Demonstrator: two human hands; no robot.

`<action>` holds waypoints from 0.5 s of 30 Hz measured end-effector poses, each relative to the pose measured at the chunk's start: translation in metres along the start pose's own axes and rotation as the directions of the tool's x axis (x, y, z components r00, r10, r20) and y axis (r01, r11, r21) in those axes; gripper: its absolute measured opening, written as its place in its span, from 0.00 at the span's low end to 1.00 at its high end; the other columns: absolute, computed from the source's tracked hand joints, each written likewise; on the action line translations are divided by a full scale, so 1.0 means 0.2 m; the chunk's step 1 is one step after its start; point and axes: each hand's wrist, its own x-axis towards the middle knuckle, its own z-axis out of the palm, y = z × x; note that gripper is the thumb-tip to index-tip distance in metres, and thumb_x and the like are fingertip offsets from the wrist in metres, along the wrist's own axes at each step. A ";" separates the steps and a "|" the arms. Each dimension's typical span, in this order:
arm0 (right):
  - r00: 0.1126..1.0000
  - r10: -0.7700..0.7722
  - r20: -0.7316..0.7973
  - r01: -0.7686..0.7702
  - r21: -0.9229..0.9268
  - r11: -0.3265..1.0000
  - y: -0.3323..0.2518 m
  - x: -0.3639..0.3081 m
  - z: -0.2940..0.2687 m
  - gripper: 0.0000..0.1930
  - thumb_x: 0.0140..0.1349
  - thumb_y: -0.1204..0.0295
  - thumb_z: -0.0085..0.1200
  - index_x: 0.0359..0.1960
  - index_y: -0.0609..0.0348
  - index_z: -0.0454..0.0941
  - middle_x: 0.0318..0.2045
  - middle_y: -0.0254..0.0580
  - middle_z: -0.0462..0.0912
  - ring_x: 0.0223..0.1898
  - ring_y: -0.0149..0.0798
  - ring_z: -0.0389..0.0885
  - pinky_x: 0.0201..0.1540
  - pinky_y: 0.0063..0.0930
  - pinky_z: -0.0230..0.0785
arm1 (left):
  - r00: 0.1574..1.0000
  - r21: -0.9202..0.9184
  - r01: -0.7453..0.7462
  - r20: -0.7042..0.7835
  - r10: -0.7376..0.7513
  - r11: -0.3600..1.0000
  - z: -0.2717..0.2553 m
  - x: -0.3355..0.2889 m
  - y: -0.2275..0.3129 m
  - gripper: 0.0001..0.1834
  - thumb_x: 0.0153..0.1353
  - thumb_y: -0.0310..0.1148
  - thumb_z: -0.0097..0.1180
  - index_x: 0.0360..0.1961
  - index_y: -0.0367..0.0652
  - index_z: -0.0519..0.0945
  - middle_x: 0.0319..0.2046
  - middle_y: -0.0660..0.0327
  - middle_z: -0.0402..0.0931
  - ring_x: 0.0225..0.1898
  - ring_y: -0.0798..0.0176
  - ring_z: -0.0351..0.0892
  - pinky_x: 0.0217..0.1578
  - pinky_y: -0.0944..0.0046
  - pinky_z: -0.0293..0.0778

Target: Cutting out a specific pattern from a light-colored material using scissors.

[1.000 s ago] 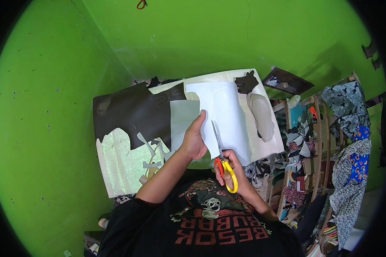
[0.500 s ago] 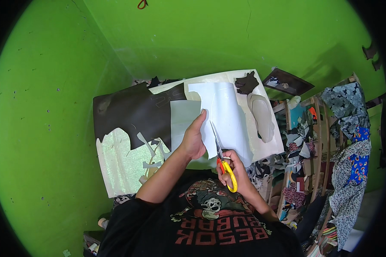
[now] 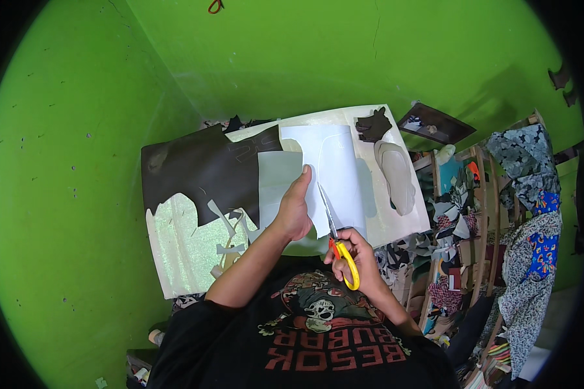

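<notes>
Between the thumb and hidden fingers of my left hand point(image 3: 296, 211), a white sheet point(image 3: 336, 159) is held up by its left edge. A pale drawn outline runs across its upper part. My right hand point(image 3: 359, 256) grips a pair of scissors point(image 3: 347, 262) by its yellow and orange handles. The blades point up and away from me and lie at the sheet, close to the right of my left thumb. A cut runs into the sheet from its near edge. Under the sheet lies a grey-green piece point(image 3: 280, 178).
Dark brown material point(image 3: 194, 165) covers the left of the pale board point(image 3: 416, 207). Narrow scraps point(image 3: 222, 217) lie near my left forearm. Shoe-sole-shaped pieces point(image 3: 394, 178) and a dark brown cutout point(image 3: 373, 126) rest at the right. Beyond stands a rack point(image 3: 483, 214) crammed with scraps.
The white sheet's right side has curled inward and lifted, so a shadow shows beside it. My left hand has shifted slightly left; the scissors stay almost in place.
</notes>
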 end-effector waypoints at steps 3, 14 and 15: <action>0.998 -0.056 0.038 0.055 0.026 0.998 0.02 0.00 -0.01 0.25 0.58 0.81 0.62 0.54 0.62 0.63 0.30 0.43 0.79 0.18 0.26 0.71 0.20 0.18 0.64 | 1.000 -0.003 0.007 0.014 -0.006 1.000 0.00 0.00 -0.01 0.33 0.72 0.56 0.44 0.65 0.40 0.66 0.56 0.52 0.75 0.56 0.55 0.77 0.57 0.52 0.75; 0.982 -0.162 0.095 0.158 0.047 0.986 0.06 0.00 -0.04 0.22 0.65 0.76 0.54 0.57 0.62 0.59 0.32 0.45 0.78 0.19 0.26 0.71 0.22 0.19 0.67 | 0.999 0.014 -0.004 -0.032 0.005 1.000 -0.01 0.01 -0.07 0.32 0.73 0.55 0.42 0.65 0.40 0.64 0.56 0.53 0.74 0.55 0.56 0.78 0.57 0.53 0.75; 0.982 -0.161 0.096 0.158 0.047 0.986 0.05 0.00 -0.04 0.22 0.65 0.76 0.54 0.57 0.62 0.59 0.32 0.45 0.78 0.19 0.26 0.71 0.22 0.19 0.67 | 1.000 0.038 0.001 -0.025 0.000 0.999 -0.02 0.01 -0.08 0.32 0.73 0.55 0.42 0.65 0.40 0.64 0.56 0.54 0.74 0.55 0.57 0.78 0.56 0.53 0.75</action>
